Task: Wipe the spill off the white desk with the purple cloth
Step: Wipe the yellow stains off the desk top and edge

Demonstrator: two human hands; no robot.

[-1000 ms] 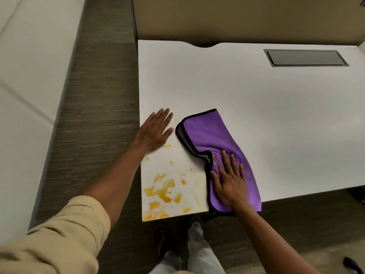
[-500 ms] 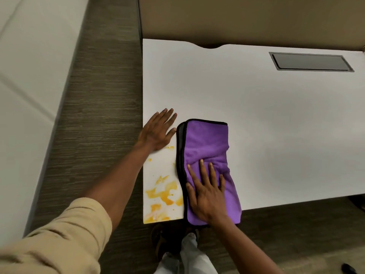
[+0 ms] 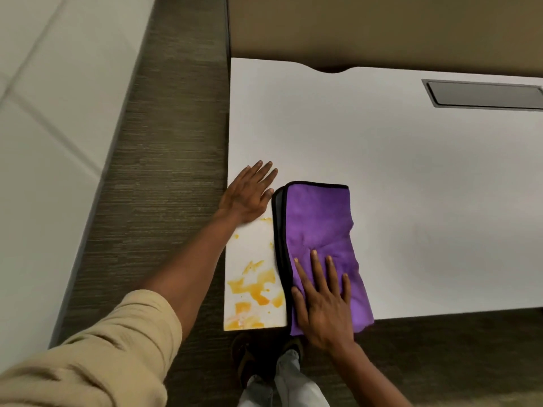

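At the near left corner of the white desk, the right hand presses flat on the purple cloth, fingers spread and closed around nothing, the cloth's near end hanging just over the desk edge. Just left of the cloth's dark border sits the orange spill, uncovered along the corner. Beyond it, the left hand lies flat on the desk, its grip open and empty, thumb nearly touching the cloth.

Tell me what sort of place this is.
Probably an office workstation: a white desk with a built-in grey cable hatch, a tan partition panel behind it, and grey carpet.
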